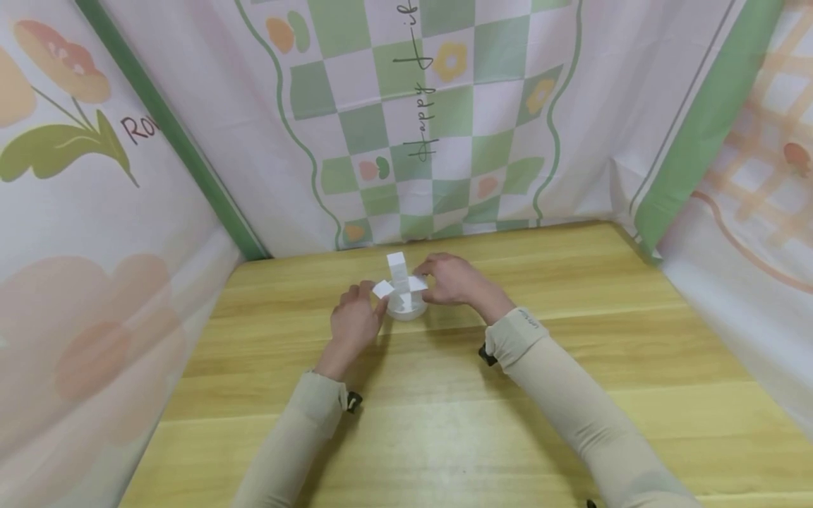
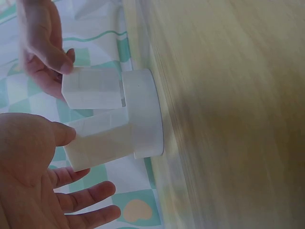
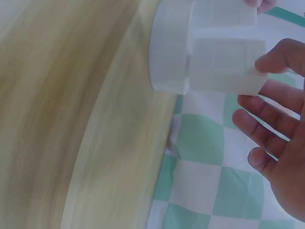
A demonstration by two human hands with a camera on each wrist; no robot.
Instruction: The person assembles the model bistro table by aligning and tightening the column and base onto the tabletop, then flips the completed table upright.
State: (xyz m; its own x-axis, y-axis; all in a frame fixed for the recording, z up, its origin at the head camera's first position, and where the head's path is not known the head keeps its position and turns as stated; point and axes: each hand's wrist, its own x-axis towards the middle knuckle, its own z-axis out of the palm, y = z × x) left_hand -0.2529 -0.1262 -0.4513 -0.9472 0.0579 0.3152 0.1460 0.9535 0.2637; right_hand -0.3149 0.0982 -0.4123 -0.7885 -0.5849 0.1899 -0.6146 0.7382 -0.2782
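A round white base (image 1: 406, 312) stands on the wooden table with several white rectangular blocks rising from it. My left hand (image 1: 356, 321) pinches the top end of the left block (image 2: 97, 143), which leans outward; the thumb presses the near side while the other fingers spread out behind. On the opposite side, my right hand (image 1: 454, 280) holds the upper end of the right block (image 3: 226, 67) between thumb and fingers. Between and behind these two, a taller block (image 1: 397, 267) sticks up, untouched by either hand. The blocks' lower ends sit inside the rim of the base.
The wooden table (image 1: 444, 423) spreads out toward the person. Right behind the base hangs a green and white checkered cloth (image 1: 413, 169) at the table's back edge. Printed curtains (image 1: 82, 296) close in the left and right sides.
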